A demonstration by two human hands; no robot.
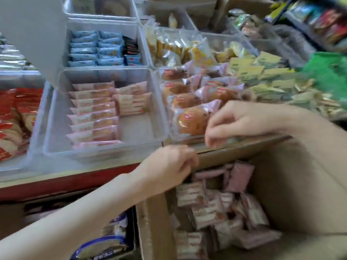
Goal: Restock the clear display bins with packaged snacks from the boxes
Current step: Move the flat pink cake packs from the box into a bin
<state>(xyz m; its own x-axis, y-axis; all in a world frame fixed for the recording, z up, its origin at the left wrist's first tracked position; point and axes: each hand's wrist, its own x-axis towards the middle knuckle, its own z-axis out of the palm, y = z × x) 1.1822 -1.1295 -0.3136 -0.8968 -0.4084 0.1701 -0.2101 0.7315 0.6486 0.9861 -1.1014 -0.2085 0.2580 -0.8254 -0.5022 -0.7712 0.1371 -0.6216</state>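
Observation:
A clear bin [135, 136] at centre holds rows of pink packaged cakes [93, 113], with bare floor on its right half. An open cardboard box [281, 184] at lower right is full of the same pink packets [206, 209]. My left hand [169, 166] hovers over the box's far-left corner with fingers loosely curled, and nothing shows in it. My right hand [242, 122] hangs above the box's back edge, in front of the bin of wrapped buns [191, 119], fingers curled down and blurred. I see nothing held in it.
Other clear bins hold blue packets [95, 49], yellow pastries [180, 47] and pale yellow packets [262, 72]. Red-wrapped snacks [15, 119] lie at the left. A red shelf edge [75, 181] runs below the bins. A second box [112, 241] with blue-white packs sits at lower left.

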